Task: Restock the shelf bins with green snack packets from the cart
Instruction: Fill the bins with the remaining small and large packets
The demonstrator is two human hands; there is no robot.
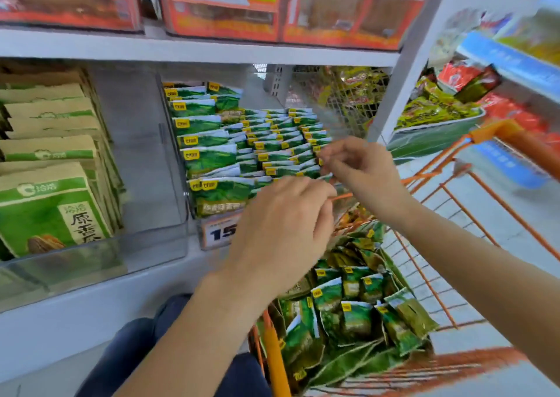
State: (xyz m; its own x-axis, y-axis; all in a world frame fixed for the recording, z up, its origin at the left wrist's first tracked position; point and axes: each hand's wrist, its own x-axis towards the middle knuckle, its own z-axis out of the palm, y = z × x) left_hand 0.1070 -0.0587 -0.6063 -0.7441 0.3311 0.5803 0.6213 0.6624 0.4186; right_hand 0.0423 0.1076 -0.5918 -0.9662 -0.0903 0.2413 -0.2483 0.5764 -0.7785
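Both hands [281, 229] curled over green packets [272, 154]

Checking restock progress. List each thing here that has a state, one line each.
shelf bin: nearly full of upright green packets in rows
cart: still holds loose green packets
left bin: filled with paper bags, standing
left hand: fingers curled at the bin's front; grip blurred
right hand: fingertips pinched at the front row; what it holds is blurred
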